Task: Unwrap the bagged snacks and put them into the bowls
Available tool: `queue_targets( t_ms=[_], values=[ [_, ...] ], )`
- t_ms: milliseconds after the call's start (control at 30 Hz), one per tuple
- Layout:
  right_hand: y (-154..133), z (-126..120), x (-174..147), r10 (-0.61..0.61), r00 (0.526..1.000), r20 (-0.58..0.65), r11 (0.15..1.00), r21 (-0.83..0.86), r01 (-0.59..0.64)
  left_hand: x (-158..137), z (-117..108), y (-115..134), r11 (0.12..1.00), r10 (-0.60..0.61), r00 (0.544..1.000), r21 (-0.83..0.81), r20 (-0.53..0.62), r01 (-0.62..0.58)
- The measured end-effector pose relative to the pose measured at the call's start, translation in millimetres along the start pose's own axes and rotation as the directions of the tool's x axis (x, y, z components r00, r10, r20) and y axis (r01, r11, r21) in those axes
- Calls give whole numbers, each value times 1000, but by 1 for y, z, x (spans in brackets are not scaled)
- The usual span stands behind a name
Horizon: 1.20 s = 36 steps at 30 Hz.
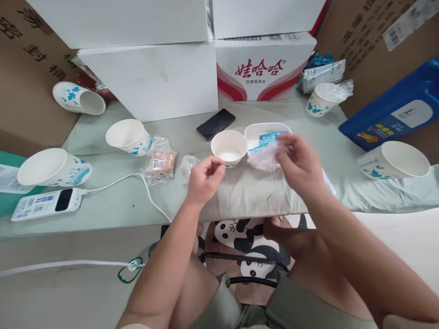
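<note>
My left hand [206,179] is closed, thumb and fingertips pressed together at the near left side of a small white paper cup [228,145]. Whether anything is pinched there is hidden. The cup stands upright and looks bare inside. My right hand [299,167] is over the right side of a white plastic tub [253,131], its fingers closed on a crumpled clear plastic wrapper [263,157] hanging over the tub's near rim. Blue printed packets [269,138] lie in the tub beside those fingers. Left of the cup sits another crumpled clear wrapper [188,167].
A black phone [216,124] lies behind the cup. Leftward are a wrapped snack [160,164], a paper cup [128,136], and a white power bank [48,204] with a cable. White boxes [147,80] line the back. A blue bottle [394,107] leans at right.
</note>
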State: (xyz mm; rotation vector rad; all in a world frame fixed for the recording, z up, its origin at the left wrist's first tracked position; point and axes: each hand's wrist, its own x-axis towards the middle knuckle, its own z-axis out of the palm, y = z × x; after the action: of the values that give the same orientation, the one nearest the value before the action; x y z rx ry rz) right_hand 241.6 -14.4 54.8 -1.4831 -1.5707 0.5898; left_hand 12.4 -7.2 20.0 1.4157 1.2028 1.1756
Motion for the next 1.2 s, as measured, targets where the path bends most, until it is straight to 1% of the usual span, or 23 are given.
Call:
queue_targets(
  t_ms=[33,100,167,233,300,367,400,433,500,567,633,700,767,800,833,867,900,967,1033,1067,1100,1133,1200],
  values=[
    [-5,9,17,-16,999,32,999,-42,17,2,-6,-1,1000,4,998,-13,-56,-5],
    [-13,31,51,-76,981,178,981,-164,105,5,-19,-3,1000,1,986,-9,-168,-2],
    [-16,55,78,-117,925,362,923,-305,236,7,-30,-6,998,2,963,65,-270,16],
    [-15,75,94,-129,838,531,819,-420,392,9,-41,-10,981,16,941,189,-338,51],
    [-10,89,100,-167,750,640,683,-474,556,11,-49,-14,943,50,937,325,-346,70],
    [-1,98,103,-236,687,687,581,-467,667,11,-53,-18,896,87,944,440,-317,66],
    [4,103,105,-257,673,694,567,-456,686,11,-54,-21,873,107,948,485,-300,55],
    [9,107,107,-254,670,697,583,-443,682,11,-53,-24,853,127,950,521,-285,42],
    [17,117,113,-190,697,692,683,-417,600,11,-52,-31,819,153,954,573,-258,23],
    [17,123,120,-116,731,672,774,-400,490,11,-50,-38,797,144,965,603,-217,17],
    [4,119,121,-96,760,643,804,-399,440,11,-49,-45,790,82,983,611,-167,38],
    [-16,101,112,-142,788,599,782,-420,460,11,-50,-48,792,18,991,607,-133,68],
    [-34,71,88,-235,826,513,768,-423,481,11,-51,-47,814,-4,992,576,-128,78],
    [-37,54,71,-279,844,458,780,-404,478,11,-52,-45,840,-2,991,538,-136,75],
    [-36,37,53,-319,870,375,810,-369,456,12,-53,-43,874,0,988,480,-153,74],
    [-30,22,33,-320,911,261,852,-341,397,12,-54,-40,913,-8,984,399,-180,81],
    [-20,10,13,-282,946,162,895,-310,320,13,-55,-37,952,-29,976,292,-216,93],
    [8,-6,-23,-142,990,14,964,-226,142,13,-58,-31,993,-106,956,21,-272,116],
    [30,-9,-50,-2,997,-76,995,-102,-6,12,-59,-25,964,-169,955,-242,-243,109],
    [36,-7,-58,53,995,-81,998,-35,-56,11,-57,-22,935,-172,966,-342,-195,97],
    [36,-3,-63,90,994,-58,996,34,-88,9,-55,-19,905,-155,978,-416,-136,86],
    [32,3,-64,109,994,-10,989,104,-108,7,-51,-17,880,-128,989,-469,-72,80],
    [16,17,-60,98,987,127,964,233,-126,2,-38,-12,842,-65,997,-534,43,78]
  ],
)
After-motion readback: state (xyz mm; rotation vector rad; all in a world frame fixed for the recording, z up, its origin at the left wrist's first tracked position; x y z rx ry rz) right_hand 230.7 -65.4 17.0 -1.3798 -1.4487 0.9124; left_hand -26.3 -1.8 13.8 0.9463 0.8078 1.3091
